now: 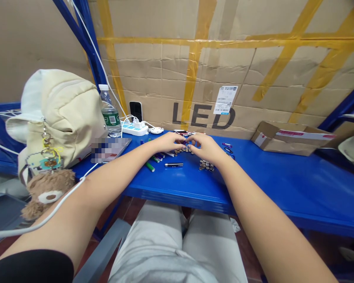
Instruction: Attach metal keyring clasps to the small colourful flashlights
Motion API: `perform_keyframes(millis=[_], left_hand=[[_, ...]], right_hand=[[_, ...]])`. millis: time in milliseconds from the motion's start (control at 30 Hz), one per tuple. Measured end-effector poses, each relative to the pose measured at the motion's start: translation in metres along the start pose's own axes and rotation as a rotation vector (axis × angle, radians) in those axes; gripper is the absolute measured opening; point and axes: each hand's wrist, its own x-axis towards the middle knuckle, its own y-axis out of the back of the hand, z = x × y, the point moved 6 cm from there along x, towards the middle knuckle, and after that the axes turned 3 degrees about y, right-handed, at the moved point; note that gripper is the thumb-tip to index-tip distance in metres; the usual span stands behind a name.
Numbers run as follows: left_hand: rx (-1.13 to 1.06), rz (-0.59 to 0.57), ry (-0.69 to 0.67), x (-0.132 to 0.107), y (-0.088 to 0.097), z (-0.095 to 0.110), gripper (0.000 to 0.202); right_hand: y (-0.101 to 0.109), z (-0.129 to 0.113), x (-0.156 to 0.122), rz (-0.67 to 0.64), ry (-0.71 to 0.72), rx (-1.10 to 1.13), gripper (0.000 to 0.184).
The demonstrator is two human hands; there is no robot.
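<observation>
Over glossy tbl [277,177], hands [205,147] are nr rnd pcs [206,165].

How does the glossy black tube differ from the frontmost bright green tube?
The glossy black tube is dark with silvery parts; the bright green tube is mostly green. The black tube lies roughly parallel to the table's front edge; the green tube slants toward it. Both are slender and rest on the blue tabletop.

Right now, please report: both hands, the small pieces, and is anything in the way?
Left hand and right hand close together at small pieces; grip unclear. Black tube lying apart from both. White cable crosses left arm in view.
</observation>
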Motion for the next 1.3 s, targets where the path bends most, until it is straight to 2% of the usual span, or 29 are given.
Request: perform_keyframes(millis=[133,267,400,500,600,733,833,933,1100,1167,1233,1300], left_hand=[[0.022,0.039,0.090,-0.001,0.004,-0.008,0.029],[0.023,0.128,0.192,-0.006,0.017,-0.016,0.029],[-0.011,0.208,0.255,-0.011,0.032,-0.024,0.031],[-0.043,0.224,0.266,-0.013,0.038,-0.029,0.032],[-0.035,0.231,0.254,-0.014,0.041,-0.033,0.031],[-0.021,0.243,0.228,-0.015,0.043,-0.036,0.031],[-0.026,0.235,0.203,-0.014,0.043,-0.037,0.031],[0.025,0.197,0.200,-0.014,0.040,-0.037,0.029],[0.103,0.008,0.231,-0.014,0.026,-0.034,0.027],[0.100,-0.041,0.209,-0.012,0.019,-0.028,0.028],[0.075,-0.072,0.176,-0.009,0.014,-0.020,0.029],[0.036,-0.092,0.158,-0.007,0.009,-0.012,0.031]], right_hand=[[0.005,0.016,-0.002,0.078,-0.146,-0.003,0.024],[0.000,0.020,-0.003,0.000,-0.176,-0.064,0.016],[-0.021,0.011,0.010,-0.142,-0.164,-0.102,0.016],[-0.044,0.001,0.028,-0.262,-0.123,-0.120,0.017],[-0.061,-0.011,0.045,-0.317,-0.102,-0.150,0.014],[-0.074,-0.017,0.057,-0.383,-0.206,-0.261,0.019],[-0.075,-0.018,0.058,-0.385,-0.231,-0.295,0.017],[-0.062,-0.010,0.050,-0.307,-0.216,-0.226,0.016],[-0.009,0.017,0.023,0.093,-0.279,-0.097,0.015],[0.004,0.023,0.012,0.206,-0.301,-0.032,0.016],[0.009,0.024,0.007,0.259,-0.302,0.023,0.016],[0.006,0.021,0.006,0.253,-0.278,0.057,0.014]])
